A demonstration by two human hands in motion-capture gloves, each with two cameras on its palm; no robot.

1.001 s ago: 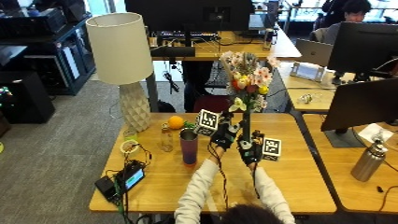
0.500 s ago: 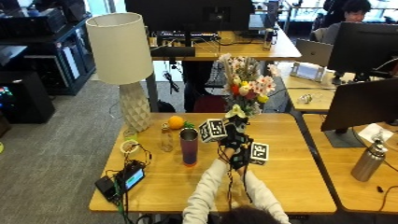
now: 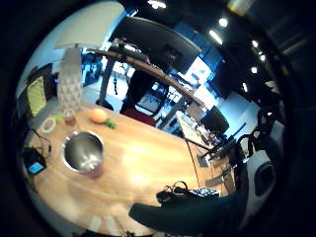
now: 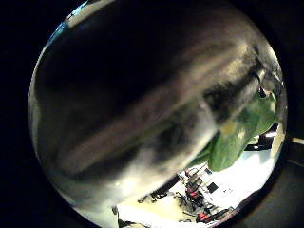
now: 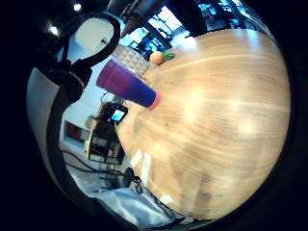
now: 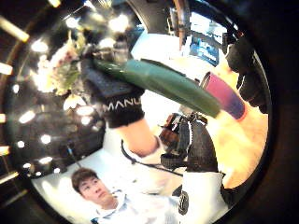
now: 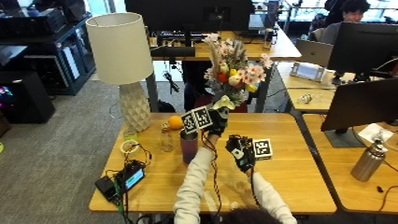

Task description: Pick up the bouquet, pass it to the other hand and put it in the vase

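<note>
The left hand (image 7: pixel 217 122) is raised above the wooden table (image 7: pixel 292 182), its fingers curled round the green stems of the bouquet (image 7: pixel 232 74), which stands upright in the air with its blossoms high over the far edge of the table. Just left of that hand stands the purple vase (image 7: pixel 188 148), open end up, with nothing in it. The right hand (image 7: pixel 240 154) hovers lower and nearer, just right of the stems, not touching them; whether its fingers are spread or curled cannot be told. An orange (image 7: pixel 175 122) lies beyond the vase, near a white lamp (image 7: pixel 121 60).
</note>
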